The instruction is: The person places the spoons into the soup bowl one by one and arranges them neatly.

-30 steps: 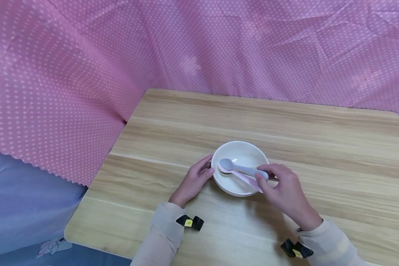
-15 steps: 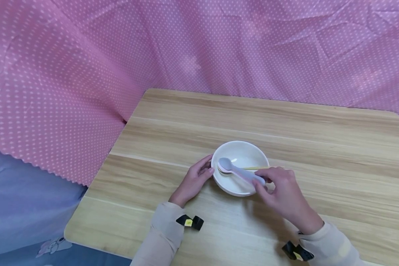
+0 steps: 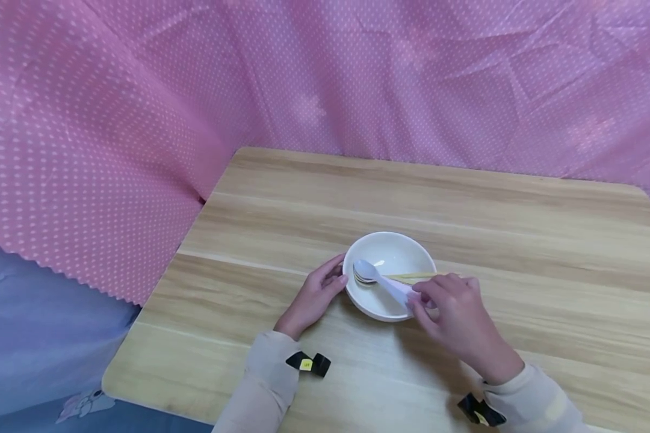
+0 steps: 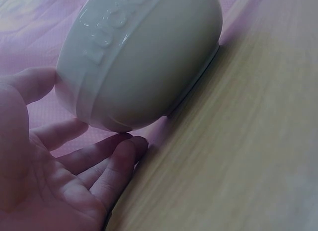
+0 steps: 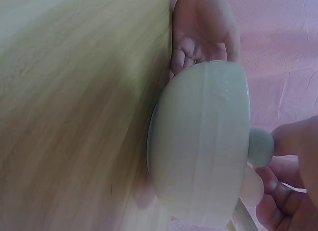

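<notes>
A white bowl (image 3: 381,307) stands upright on the table, raised letters on its outer wall in the left wrist view. My left hand (image 3: 313,297) rests against its left side, thumb near the rim and fingers along the outer wall. Inside the bowl, a pale blue spoon (image 3: 366,270) lies on other stacked spoons, its handle slanting over the right front rim. My right hand (image 3: 457,319) pinches that handle near its end. A pink spoon handle (image 5: 252,185) lies close by at the fingers. A gold handle (image 3: 411,275) reaches the right rim, partly hidden by the hand.
The bowl sits on a wood-grain table (image 3: 281,198) with rounded corners. A pink dotted cloth (image 3: 325,78) hangs behind and to the left. Blue fabric (image 3: 49,337) lies beyond the table's left edge.
The blue spoon's handle has swung towards the near side, from beyond the pink handle to across it. More of the gold handle shows. My left hand and the bowl keep their places.
</notes>
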### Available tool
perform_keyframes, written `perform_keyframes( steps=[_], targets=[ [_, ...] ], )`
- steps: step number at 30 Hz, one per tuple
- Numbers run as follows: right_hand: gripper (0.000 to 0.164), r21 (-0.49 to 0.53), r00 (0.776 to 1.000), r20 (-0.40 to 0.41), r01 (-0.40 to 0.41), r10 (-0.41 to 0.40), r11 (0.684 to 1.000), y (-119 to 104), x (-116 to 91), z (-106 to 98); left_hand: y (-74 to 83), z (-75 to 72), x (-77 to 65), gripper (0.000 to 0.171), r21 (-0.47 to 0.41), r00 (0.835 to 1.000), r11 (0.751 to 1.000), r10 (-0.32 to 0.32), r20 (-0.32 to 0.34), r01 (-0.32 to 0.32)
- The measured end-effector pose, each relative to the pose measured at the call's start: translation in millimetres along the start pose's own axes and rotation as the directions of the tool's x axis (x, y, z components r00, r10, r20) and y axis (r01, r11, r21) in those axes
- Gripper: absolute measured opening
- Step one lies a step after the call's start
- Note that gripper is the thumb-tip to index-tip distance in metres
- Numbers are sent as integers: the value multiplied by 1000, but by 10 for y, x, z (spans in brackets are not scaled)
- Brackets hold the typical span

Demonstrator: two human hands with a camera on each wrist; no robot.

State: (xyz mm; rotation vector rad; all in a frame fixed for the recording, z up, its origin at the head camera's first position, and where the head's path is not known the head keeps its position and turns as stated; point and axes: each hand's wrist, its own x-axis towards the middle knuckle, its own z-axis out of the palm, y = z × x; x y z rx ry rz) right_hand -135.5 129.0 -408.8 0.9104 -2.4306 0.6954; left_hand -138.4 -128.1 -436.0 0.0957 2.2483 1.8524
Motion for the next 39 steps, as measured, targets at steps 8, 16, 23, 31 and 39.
perform_keyframes(
  steps=[8, 16, 23, 31, 39],
  targets=[
    [12, 15, 999, 10, -36, 36, 999, 18, -5, 17, -236, 10, 128, 50, -4, 1000, 1000, -19, -11, 19],
    [11, 13, 997, 13, -77, 77, 997, 49, -5, 18, -358, -3, 187, 51, 9, 999, 1000, -3, -36, 4],
    [14, 32, 996, 5, -93, 93, 995, 93, -22, 6, -257, -6, 177, 51, 9, 1000, 1000, -7, -23, 7],
    [22, 71, 971, 75, -232, 227, 970, 219, -3, -92, -377, -19, 211, 53, 13, 999, 999, -29, -26, 29],
    [43, 17, 922, 210, -336, 325, 942, 466, 103, -191, -165, -274, 257, 69, 547, 998, 837, 35, -52, -1]
  ],
)
